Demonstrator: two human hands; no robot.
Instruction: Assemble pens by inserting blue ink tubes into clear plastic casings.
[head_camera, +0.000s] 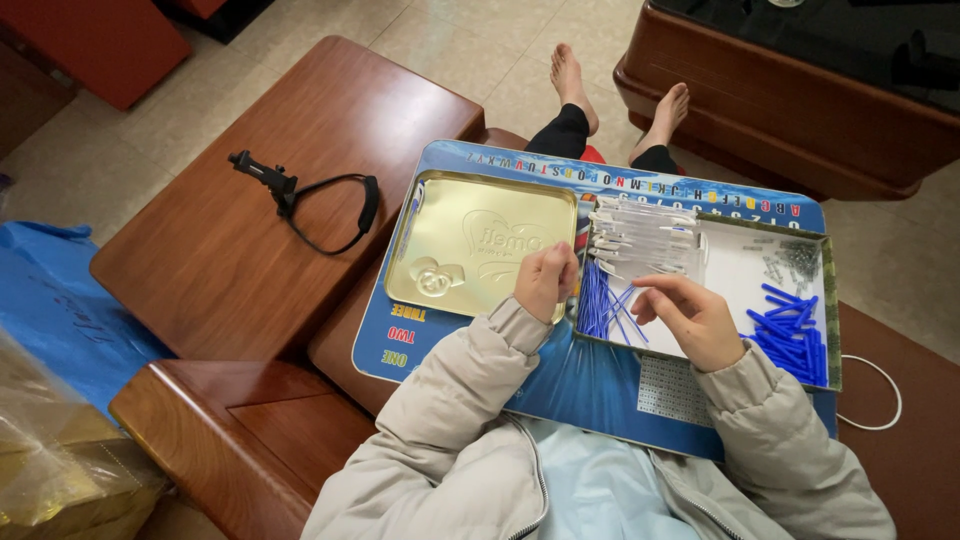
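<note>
Evidently sorting, the left hand (545, 280) is closed in a fist over the gold tin lid (470, 245), its contents hidden, while the right hand (690, 318) pinches loosely above blue sticks (605, 305) lying in the white tray (745, 270), within reach on the lap board (590, 385).

Yellowish crinkled plastic bag (60, 455) at bottom-left corner; blue plastic sheet or bag (55, 300) just above it.

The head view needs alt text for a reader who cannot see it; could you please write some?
A seated person's left hand is closed over a gold tin lid while the right hand reaches thin blue sticks in a white tray, both on a blue lap board.
</note>
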